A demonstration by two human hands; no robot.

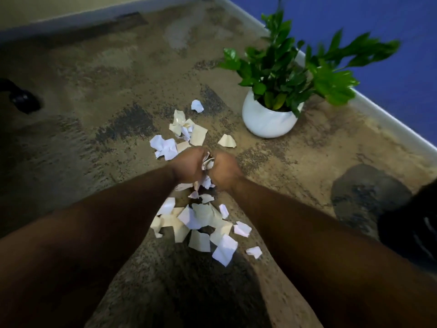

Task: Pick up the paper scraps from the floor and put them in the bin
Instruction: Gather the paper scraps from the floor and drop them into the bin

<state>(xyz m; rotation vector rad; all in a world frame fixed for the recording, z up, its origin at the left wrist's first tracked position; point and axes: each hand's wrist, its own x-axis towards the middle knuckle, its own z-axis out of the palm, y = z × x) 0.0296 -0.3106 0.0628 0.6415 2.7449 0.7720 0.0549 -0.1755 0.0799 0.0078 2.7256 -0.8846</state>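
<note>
White and cream paper scraps (198,223) lie strewn on mottled brown carpet (106,86), before and behind the hands. Left hand (189,166) and right hand (224,171), knuckles together, clutch a crumpled wad (207,163) between them. White potted plant (269,117) just beside the farthest scraps, against a blue wall (378,17).

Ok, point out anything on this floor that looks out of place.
Torn paper scraps litter the carpet, white and cream, strewn from near the white plant pot back toward the camera. The left hand and right hand grip a bunch between them. The pot stands upright; no bin is in view.
</note>
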